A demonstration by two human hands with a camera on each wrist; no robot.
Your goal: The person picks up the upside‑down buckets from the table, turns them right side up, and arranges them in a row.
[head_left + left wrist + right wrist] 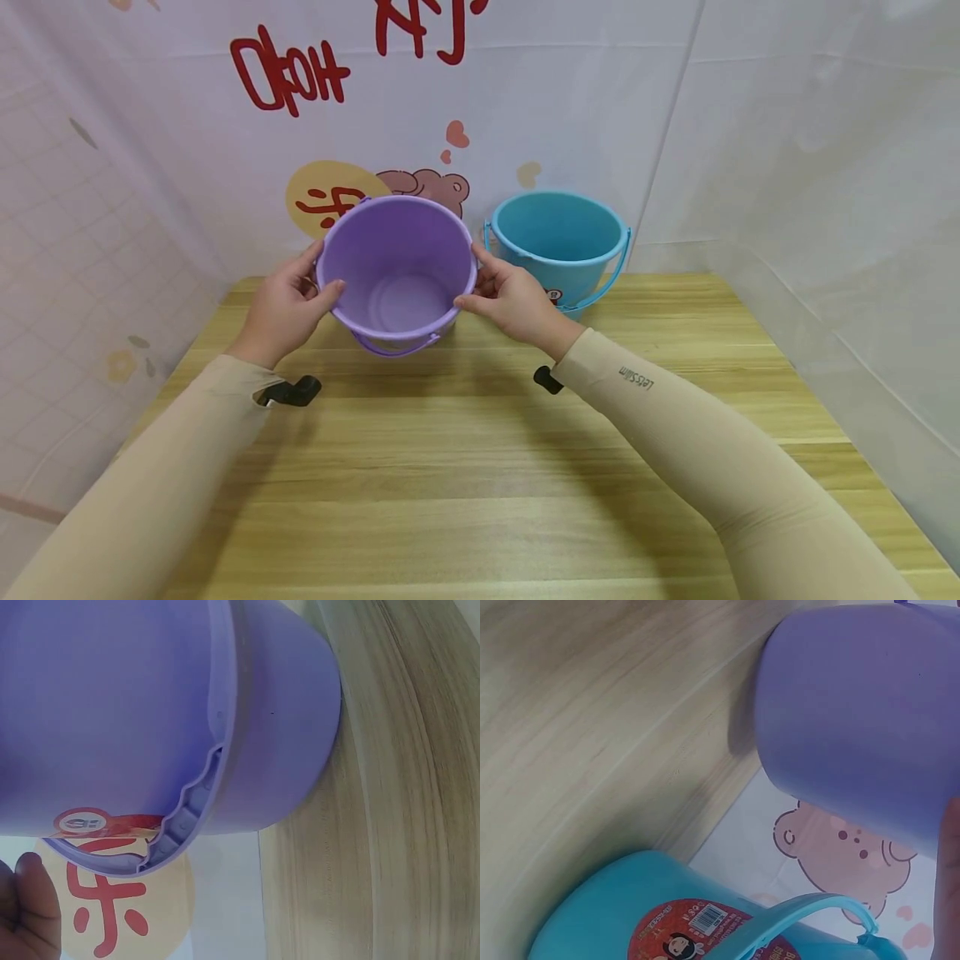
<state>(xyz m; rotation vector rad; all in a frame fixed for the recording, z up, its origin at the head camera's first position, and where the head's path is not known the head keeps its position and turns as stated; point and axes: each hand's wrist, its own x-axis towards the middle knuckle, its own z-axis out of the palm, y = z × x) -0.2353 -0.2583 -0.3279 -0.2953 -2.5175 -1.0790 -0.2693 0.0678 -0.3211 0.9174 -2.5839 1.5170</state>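
Both hands hold a purple bucket [397, 250] by its rim over the back of the table, its mouth tilted toward the head camera. On the left side the left hand [281, 310] grips the rim, thumb over the inner wall and fingers behind. Opposite it, the right hand [519, 305] pinches the rim the same way, its fingers partly hidden. The bucket's purple handle [393, 353] hangs along the near side. Just right of the right hand stands a blue bucket [592, 279], upright, its handle down at the front; the right wrist view shows its red label [656, 930].
The wood-grain table [450, 467] reaches back to a white printed curtain [592, 92], and more white cloth closes in both sides. Black wrist-worn pieces [303, 392] stick out under the sleeves.
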